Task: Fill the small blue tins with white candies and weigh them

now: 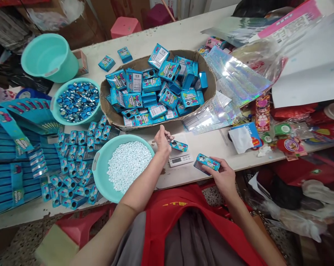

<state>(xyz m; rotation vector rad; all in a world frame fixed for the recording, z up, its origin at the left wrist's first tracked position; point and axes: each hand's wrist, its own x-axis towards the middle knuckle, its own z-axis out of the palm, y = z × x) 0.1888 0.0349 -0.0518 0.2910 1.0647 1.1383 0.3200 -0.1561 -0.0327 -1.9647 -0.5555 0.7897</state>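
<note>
My right hand (225,177) grips a small blue candy tin (210,159) with printed lettering, tilted above the table's front edge. White pieces show at the tin's open end. My left hand (163,142) is closed, thumb up, beside a second blue tin (180,146) lying on a small white scale (180,160). What its curled fingers hold, if anything, is hidden. Left of that hand stands a turquoise basin (98,177) filled with small pale candies (129,162). My left forearm passes over its right rim.
A cardboard tray (158,127) heaped with blue tins (169,70) stands behind my hands. A turquoise bowl (56,111) holds round metal caps (77,101). Several open tins (78,147) stand at left. Shiny plastic bags (233,70) cover the right side. An upper-left bucket (51,70) stands near the edge.
</note>
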